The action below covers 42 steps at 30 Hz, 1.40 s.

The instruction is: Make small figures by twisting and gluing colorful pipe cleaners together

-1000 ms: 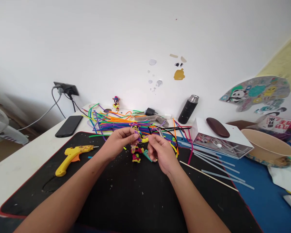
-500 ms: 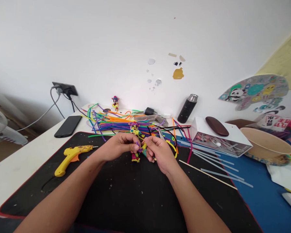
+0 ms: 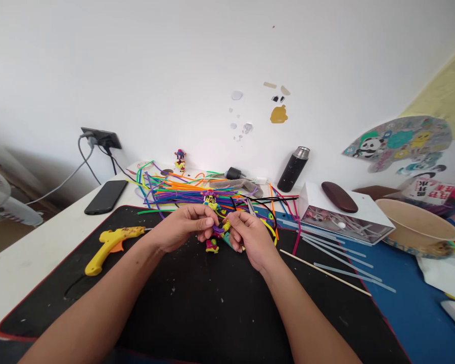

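Note:
My left hand (image 3: pixel 191 225) is closed in a pinch at the left end of a small purple and yellow twisted piece (image 3: pixel 219 230), which looks like pipe cleaner. From the other side my right hand (image 3: pixel 249 235) grips its yellow end, fingers curled. Something teal shows beneath the right fingers, mostly covered. Just behind the hands is a colourful little figure (image 3: pixel 211 199) with a yellow face. Magenta and yellow parts (image 3: pixel 212 246) show below the purple piece; whether they belong to that figure I cannot tell.
A yellow glue gun (image 3: pixel 111 245) lies on the black mat (image 3: pixel 197 308). Coloured pipe cleaners (image 3: pixel 189 194) are heaped behind the hands. Glue sticks (image 3: pixel 341 250) and a thin wooden stick (image 3: pixel 326 273) lie right, near a white box (image 3: pixel 364 212). A black flask (image 3: pixel 293 169) stands by the wall.
My left fingers have shifted slightly up and away from the right hand, so more of the purple piece shows between the hands. The right hand is almost unmoved.

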Motion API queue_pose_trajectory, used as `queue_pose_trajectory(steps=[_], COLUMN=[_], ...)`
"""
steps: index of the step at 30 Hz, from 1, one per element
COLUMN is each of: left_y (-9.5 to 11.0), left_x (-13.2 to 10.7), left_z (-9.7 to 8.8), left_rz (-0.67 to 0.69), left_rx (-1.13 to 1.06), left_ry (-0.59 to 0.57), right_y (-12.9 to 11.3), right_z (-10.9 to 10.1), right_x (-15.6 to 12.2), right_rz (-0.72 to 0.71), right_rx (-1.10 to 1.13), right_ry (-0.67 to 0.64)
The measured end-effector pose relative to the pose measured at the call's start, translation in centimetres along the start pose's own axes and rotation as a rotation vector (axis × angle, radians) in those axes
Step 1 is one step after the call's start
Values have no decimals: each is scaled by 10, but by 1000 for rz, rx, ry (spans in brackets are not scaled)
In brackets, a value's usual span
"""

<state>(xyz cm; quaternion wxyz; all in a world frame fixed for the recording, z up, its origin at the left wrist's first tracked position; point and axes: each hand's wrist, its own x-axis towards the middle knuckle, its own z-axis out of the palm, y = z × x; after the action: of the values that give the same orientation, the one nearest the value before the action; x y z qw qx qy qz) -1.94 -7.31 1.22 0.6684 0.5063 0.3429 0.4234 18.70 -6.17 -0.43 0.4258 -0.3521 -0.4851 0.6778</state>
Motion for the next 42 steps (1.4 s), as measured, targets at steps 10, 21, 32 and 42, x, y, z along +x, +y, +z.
queue_pose_trajectory(steps=[10,21,32,42], left_y=[2,4,0,-1], left_x=[-1,-2,-3,-3], left_z=[1,5,1,5], left_rz=[-164,-152,-199,-199], left_rx=[5,-37,-77,-22], left_ry=[-71,-32,-103,-118], right_y=[1,2,-1,0], right_z=[1,-2,0,1], right_x=[-1,1,0,-1], right_rz=[25,9,18,38], right_rx=[-49,-21,-21,-76], right_ry=[-21,-6,0,-26])
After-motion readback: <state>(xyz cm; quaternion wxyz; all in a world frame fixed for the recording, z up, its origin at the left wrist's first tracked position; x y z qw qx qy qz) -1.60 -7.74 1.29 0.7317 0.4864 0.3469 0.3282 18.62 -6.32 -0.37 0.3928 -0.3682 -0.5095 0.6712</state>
